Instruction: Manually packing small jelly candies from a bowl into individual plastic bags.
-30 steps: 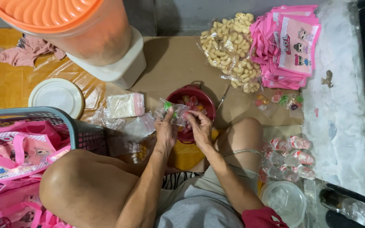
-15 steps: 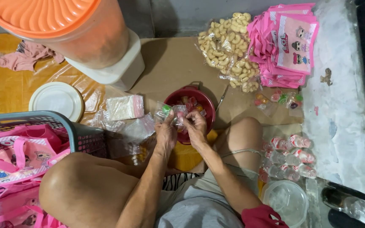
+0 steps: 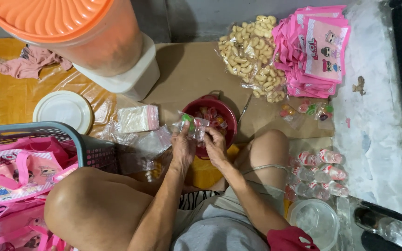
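Holding one clear candy bag point(image 3: 192, 125), left hand point(image 3: 182, 149), right hand point(image 3: 216, 148), one red bowl point(image 3: 219, 108)

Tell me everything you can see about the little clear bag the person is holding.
The small clear plastic bag is thin, crinkled film with small candies inside, one green and some pink. Both hands pinch it, the left hand from below-left and the right hand at its right end. It is held just above the near-left rim of the red bowl.

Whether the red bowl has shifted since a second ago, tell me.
No. The red bowl keeps its spot on the cardboard, below the snack bag.
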